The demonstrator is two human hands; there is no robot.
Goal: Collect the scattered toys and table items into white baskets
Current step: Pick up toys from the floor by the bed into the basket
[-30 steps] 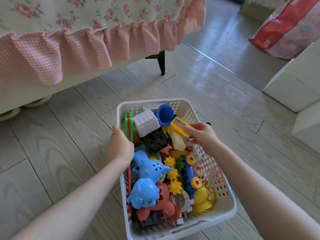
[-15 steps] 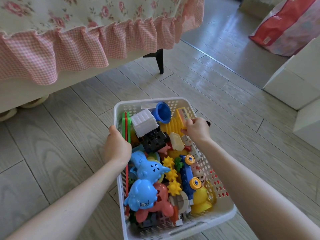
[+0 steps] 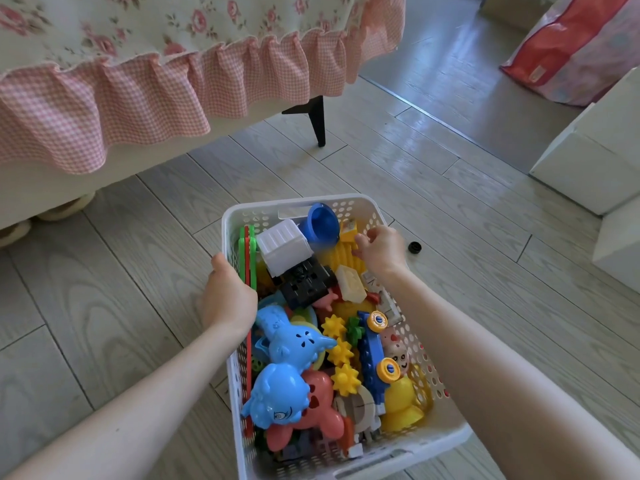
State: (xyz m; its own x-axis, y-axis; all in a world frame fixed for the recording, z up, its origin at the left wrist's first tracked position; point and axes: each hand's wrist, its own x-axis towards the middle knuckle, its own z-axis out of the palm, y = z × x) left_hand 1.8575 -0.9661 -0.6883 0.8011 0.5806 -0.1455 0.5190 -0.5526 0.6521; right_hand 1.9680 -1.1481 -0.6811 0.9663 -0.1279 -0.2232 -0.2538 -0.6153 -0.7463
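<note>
White basket (image 3: 263, 206) | lower centre of frame, on wood floor (image 3: 121, 271) | perforated walls, heaped with bright plastic toys (image 3: 294, 344) | left hand (image 3: 227, 296) clamps its left rim | right hand (image 3: 381, 251) over its upper-right corner, fingers curled, grip unclear

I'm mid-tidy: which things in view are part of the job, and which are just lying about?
Job: white basket, the toys in it, left hand on its rim, right hand over the toys, perhaps the black cap on the floor.
Lying about: red bag, white boxes, frilled cover.
</note>
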